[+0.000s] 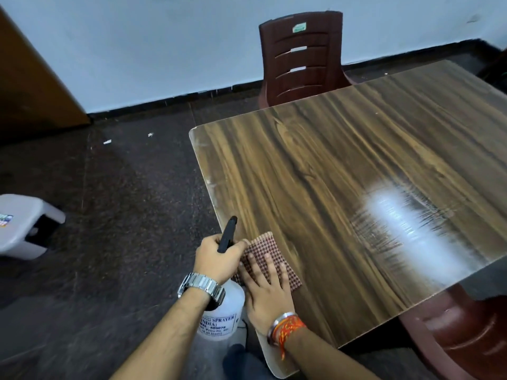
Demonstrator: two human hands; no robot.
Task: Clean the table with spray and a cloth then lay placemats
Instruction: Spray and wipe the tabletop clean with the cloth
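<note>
A wood-grain table [343,165] fills the right of the view. My left hand [216,259], with a metal watch on the wrist, grips the black handle of a white spray bottle [222,316] held just off the table's near left edge. My right hand [267,292] lies flat, fingers spread, on a red-and-white checked cloth [264,249] that rests on the table near that edge. A wet, shiny patch [406,223] shows on the table to the right. No placemats are in view.
A dark red plastic chair [301,58] stands at the table's far side, and another red chair [463,335] sits at the lower right. A grey plastic stool [24,223] is on the dark floor at left. A brown door panel [33,86] is at the upper left.
</note>
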